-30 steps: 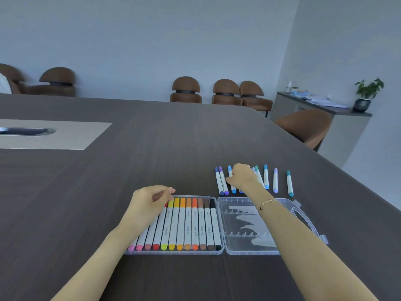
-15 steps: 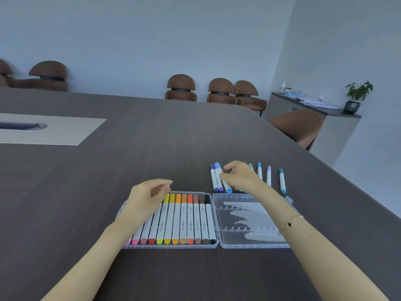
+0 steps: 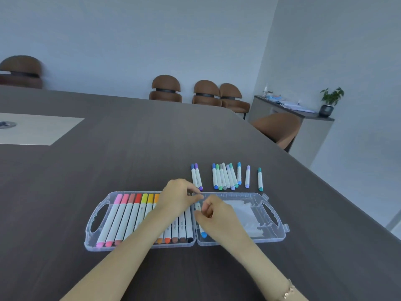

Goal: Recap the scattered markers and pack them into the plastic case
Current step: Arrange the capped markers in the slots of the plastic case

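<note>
Marker (image 3: pixel 203 233) (blue-capped) between pinching fingers (image 3: pixel 200 214)

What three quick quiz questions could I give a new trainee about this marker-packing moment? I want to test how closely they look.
1. True or false: the right half of the plastic case is already full of markers.
2. Which marker do the hands bring to the case? A) blue-capped marker B) a red one C) a black one
3. Fill in: the loose markers lie on the table just ____ the case, as seen from the person.

Key: 1 false: only the one marker, held by the right hand with the left hand at its far end, is over that half. 2 A. 3 beyond.
</note>
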A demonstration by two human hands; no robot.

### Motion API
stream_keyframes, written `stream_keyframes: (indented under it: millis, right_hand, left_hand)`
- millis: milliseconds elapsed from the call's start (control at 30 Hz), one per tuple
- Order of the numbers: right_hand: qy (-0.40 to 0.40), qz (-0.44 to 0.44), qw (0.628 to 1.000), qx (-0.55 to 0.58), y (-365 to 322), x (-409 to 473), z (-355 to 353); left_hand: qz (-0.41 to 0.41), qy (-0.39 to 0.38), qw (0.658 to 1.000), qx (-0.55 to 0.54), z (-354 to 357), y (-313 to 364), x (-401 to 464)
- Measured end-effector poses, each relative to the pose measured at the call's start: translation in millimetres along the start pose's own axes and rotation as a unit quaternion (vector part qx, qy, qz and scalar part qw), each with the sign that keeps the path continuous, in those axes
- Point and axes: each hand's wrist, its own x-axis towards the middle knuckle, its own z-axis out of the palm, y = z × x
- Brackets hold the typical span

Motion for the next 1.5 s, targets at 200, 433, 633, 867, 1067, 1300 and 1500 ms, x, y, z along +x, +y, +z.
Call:
stream_keyframes:
  millis: [200, 433, 633, 867, 1067, 1300, 1500]
  right_hand:
    - [-0.048, -0.007, 0.999, 0.025, 6, -4, -6]
    - [-0.132, -0.034, 0.988, 0.071, 18, -8, -24]
    - [-0.152, -0.049, 0.985, 0.058, 19, -7, -23]
    - [-0.184, -0.046, 0.981, 0.037, 13, -2, -30]
    - [0.051, 0.067, 0.996, 0.018, 59, 97, -82]
    - [0.050, 0.168, 0.970, -0.170, 101, 191, -79]
    - [0.033, 0.181, 0.956, -0.228, 101, 207, -67]
  left_hand:
    - [0.024, 0.002, 1.000, 0.005, 3, -10, 5]
    - [0.010, -0.008, 1.000, -0.015, 3, -11, 6]
    - [0.011, -0.015, 1.000, -0.013, 2, -10, 7]
    - [0.002, -0.008, 1.000, -0.029, 2, -8, 4]
    - [-0.025, 0.002, 0.997, -0.073, 2, -15, 8]
    - [-0.048, 0.028, 0.995, -0.087, -7, -27, 20]
    - [-0.067, 0.045, 0.991, -0.102, -12, -38, 22]
